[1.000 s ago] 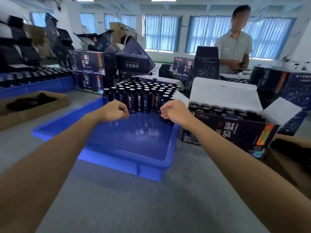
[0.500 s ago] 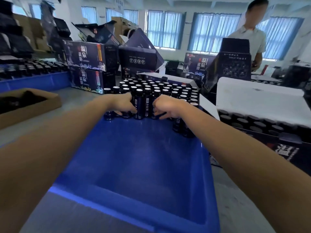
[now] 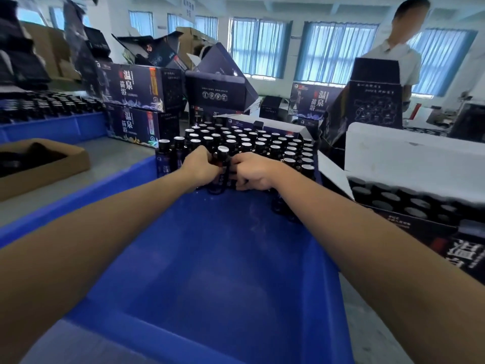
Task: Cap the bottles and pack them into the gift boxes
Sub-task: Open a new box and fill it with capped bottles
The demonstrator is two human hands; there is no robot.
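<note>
Your left hand [image 3: 200, 167] and right hand [image 3: 253, 171] are both closed, fingers curled from either side round 1 front bottle [image 3: 222, 159]; whether more bottles sit inside either grip is hidden by the knuckles. Change log: 1.0 s ago both fists hung above the blue tray [image 3: 210, 271], short of the stock; 0.5 s ago they met the front row; now the clasp is made. Judgement: the pick has begun and the lift toward a box is not yet done. Tray: moulded plastic, smooth, slightly scuffed, its near floor bare. Behind your hands stand the massed bottles [image 3: 258, 143], at the tray's far end: small dark cylinders, glossy, printed labels, round caps with pale reflective tops, so capping looks done on those that show. Just right of the tray, the open gift box [image 3: 446, 248]: dark printed card, white inner flaps raised, rows of caps showing inside. Left, a shallow brown cardboard tray [image 3: 65, 169], matte. Farther back, stacked gift boxes [image 3: 139, 88] of the same print, some with lids sprung. Farthest, a person [image 3: 393, 52] stands by the curtained windows.
</note>
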